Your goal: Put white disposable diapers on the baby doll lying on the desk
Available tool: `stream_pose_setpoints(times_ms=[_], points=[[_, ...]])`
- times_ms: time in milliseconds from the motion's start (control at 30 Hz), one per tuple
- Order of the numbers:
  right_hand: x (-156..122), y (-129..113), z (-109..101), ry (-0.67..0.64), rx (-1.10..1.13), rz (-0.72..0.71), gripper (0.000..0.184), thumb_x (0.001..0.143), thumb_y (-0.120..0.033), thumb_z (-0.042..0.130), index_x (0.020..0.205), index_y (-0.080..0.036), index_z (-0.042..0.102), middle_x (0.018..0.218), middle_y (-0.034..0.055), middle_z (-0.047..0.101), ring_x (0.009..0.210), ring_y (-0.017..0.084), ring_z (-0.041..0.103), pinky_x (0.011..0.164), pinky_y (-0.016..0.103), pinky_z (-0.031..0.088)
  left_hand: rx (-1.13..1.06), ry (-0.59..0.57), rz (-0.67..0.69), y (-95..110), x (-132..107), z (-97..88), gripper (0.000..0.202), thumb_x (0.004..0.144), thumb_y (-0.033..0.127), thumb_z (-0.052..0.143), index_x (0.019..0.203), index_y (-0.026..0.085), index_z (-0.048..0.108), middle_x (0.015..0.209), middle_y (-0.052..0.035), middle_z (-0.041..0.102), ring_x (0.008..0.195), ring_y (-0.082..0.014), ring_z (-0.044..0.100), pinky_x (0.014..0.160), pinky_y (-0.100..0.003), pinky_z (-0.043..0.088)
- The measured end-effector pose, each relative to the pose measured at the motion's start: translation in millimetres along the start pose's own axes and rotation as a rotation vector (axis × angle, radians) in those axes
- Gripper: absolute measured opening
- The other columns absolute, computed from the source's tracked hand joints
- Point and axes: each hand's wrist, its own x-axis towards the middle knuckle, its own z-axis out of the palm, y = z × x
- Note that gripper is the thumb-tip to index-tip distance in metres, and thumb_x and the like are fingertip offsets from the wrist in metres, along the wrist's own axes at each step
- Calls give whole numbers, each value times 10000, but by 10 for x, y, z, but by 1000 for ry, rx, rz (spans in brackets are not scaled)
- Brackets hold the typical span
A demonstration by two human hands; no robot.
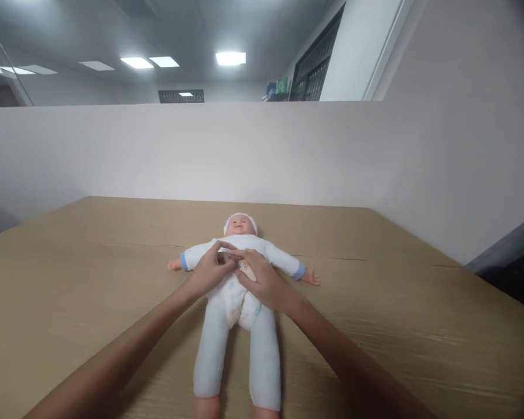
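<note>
A baby doll (240, 241) in a white suit with blue cuffs lies on its back, arms spread and head toward the far side. Around its hips is a white printed diaper (236, 297). At the diaper's waist, my left hand (212, 267) has its fingers curled toward the thumb, seemingly pinching the upper edge; the fingertips are partly hidden. My right hand (262, 276) rests on the other side of the waist, fingers stretched across the front and thumb apart from them. Between that thumb and fingers shows an orange print. The fingertips of both hands meet near the middle.
The doll lies on a wide brown tabletop (113, 279) with thin seams across it. A white partition (179, 151) stands behind the table, and a pale wall (454, 145) rises at the right. A dark object (515, 262) is beyond the right edge.
</note>
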Motion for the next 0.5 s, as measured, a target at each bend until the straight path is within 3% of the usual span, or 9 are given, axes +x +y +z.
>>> stream_pose_setpoints(times_ms=[133, 267, 500], points=[[-15, -12, -9, -2, -2, 7, 405, 1056, -211, 594, 1455, -263, 629, 1429, 84, 692, 1347, 272, 613, 1198, 495, 453, 5, 29, 39, -38, -7, 45, 348, 1028, 460, 654, 1267, 211, 603, 892, -5, 682, 847, -186, 604, 747, -300, 432], [-28, 12, -6, 3, 0, 21, 403, 1063, -241, 595, 1465, -247, 602, 1495, 98, 667, 1404, 281, 588, 1227, 502, 428, -15, 43, 136, -136, -84, 36, 338, 1082, 451, 590, 1355, 251, 607, 1007, -6, 650, 974, -194, 617, 878, -318, 464], [-13, 52, 15, 40, 33, 52, 336, 1149, -287, 444, 1441, -242, 605, 1437, 101, 704, 1372, 269, 627, 1219, 495, 441, 101, 130, 219, -228, -236, 83, 662, 1090, 437, 612, 1693, 356, 349, 1234, -23, 644, 815, -155, 501, 808, -310, 447]])
